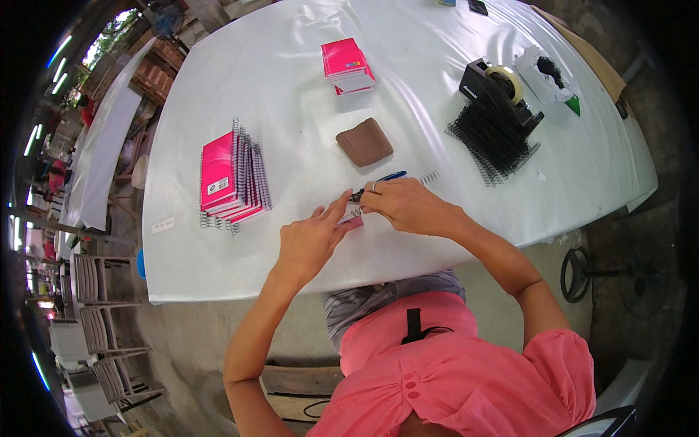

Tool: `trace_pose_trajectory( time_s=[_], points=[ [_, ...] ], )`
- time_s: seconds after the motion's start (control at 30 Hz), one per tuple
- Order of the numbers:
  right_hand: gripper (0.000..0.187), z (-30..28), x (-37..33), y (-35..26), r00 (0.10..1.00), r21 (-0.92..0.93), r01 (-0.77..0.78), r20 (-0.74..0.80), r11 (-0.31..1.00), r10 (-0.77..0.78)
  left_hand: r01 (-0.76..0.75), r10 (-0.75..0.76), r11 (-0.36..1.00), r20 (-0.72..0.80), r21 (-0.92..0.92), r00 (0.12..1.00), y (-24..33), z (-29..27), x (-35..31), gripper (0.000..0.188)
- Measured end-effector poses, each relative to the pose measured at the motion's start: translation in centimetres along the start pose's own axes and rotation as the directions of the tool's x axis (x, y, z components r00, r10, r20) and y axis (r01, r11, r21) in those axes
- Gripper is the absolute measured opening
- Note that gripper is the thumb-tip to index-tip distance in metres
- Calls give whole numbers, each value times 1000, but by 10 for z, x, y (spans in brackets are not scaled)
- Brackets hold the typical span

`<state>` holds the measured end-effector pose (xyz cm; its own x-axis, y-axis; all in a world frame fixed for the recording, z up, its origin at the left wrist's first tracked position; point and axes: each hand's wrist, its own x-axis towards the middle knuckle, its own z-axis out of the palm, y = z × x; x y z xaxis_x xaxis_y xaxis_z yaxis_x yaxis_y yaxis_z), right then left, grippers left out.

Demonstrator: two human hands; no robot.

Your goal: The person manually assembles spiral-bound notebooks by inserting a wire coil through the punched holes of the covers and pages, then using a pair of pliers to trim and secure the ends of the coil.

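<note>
At the brown pad's (365,143) six o'clock, you appear to be working the spiral coil (431,178) on the pink notebook (354,223), right hand (411,207) pinching a blue-handled tool (395,175), left hand's (309,244) grip unclear; next calls for steady alignment.

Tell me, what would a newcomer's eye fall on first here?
Most likely the bright pink notebooks: a coil-edged pile on the left of the white-covered table and a smaller stack toward its far side. Next, perhaps, the dark heap of coils by the black tape dispenser on the right. At the near edge, the left fingers and right fingers meet over a small pink piece.
</note>
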<state>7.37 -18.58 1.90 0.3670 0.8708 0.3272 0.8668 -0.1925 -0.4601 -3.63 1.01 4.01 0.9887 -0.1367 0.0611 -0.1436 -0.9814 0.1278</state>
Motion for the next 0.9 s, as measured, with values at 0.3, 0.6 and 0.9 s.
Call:
trace_pose_trajectory(
  time_s=[0.3,0.6,0.9],
  points=[
    [22,-12,41,60,986,227,-25,167,974,-14,-40,57,993,162,-107,985,-1,5,4,45],
    [46,-44,90,81,817,426,-390,570,816,92,110,-107,992,49,-64,993,-13,7,-16,81],
    [44,-30,72,68,816,724,-286,527,628,-237,219,-207,968,107,-119,972,-27,7,1,100]
  ],
)
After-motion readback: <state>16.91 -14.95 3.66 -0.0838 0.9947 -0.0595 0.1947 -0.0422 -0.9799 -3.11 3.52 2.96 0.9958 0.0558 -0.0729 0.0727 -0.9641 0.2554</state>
